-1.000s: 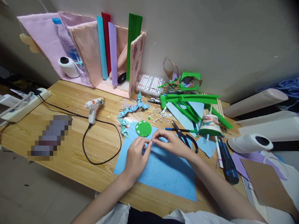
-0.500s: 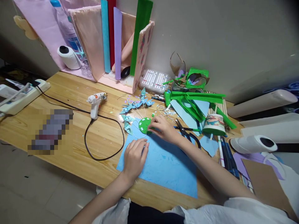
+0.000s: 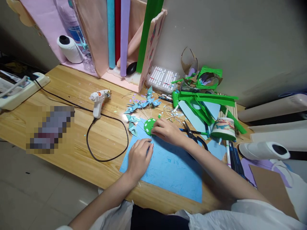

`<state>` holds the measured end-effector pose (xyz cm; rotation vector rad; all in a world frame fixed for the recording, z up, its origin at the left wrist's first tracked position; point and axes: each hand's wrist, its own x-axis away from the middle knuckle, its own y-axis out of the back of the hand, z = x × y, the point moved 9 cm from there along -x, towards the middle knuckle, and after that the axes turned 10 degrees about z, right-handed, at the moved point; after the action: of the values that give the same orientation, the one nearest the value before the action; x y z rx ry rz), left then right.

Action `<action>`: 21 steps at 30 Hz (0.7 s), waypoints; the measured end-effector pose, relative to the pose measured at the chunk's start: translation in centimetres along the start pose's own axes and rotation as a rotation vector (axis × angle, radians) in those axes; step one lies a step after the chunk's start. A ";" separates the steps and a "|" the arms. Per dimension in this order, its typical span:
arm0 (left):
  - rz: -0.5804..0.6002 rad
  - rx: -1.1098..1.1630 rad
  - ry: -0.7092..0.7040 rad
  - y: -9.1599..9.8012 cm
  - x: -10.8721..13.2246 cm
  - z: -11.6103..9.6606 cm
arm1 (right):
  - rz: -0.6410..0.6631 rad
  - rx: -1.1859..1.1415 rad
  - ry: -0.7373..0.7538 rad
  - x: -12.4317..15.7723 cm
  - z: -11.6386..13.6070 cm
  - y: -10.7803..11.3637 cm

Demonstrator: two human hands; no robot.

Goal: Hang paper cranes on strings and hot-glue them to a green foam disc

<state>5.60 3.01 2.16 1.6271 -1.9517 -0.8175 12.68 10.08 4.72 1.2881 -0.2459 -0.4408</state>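
A round green disc (image 3: 148, 125) with small white patches along its edge lies at the top of a blue paper sheet (image 3: 175, 172). At its right edge my right hand (image 3: 169, 131) is closed, thumb and fingers pinched together over the rim. Just below, my left hand (image 3: 139, 157) rests on the sheet, its fingers curled and close to the thumb. A white thread runs from near the disc to the left fingertips, and a short end shows below that hand. Blue folded paper cranes (image 3: 142, 104) on threads lie beyond the disc; teal ones (image 3: 132, 123) lie beside it.
Left stand a white glue gun (image 3: 98, 103) with a looping black cord and a power strip (image 3: 24, 91). Scissors (image 3: 192, 133), a small drum-like piece (image 3: 224, 128) and green paper strips (image 3: 208, 98) lie right. Markers (image 3: 162, 78) and a pink organiser (image 3: 151, 48) stand behind.
The camera view has tilted and shifted slightly. Both hands stay close to the disc, and the right fingers have come slightly further over its rim.
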 end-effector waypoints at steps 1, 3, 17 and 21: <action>0.003 0.006 0.005 -0.1 0.0 0.1 | 0.003 0.002 0.004 0.0 0.0 -0.1; 0.011 0.022 0.015 -0.2 -0.1 0.2 | 0.012 -0.001 0.015 0.0 -0.1 -0.2; 0.031 0.064 0.025 -0.4 -0.2 0.4 | 0.119 -0.033 0.064 0.1 -0.3 -0.6; 0.034 0.066 0.030 -0.5 -0.2 0.4 | 0.084 -0.036 0.067 0.3 -0.1 0.4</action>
<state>5.68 3.25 1.52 1.6297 -1.9996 -0.7185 13.04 10.16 5.05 1.2501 -0.2341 -0.3291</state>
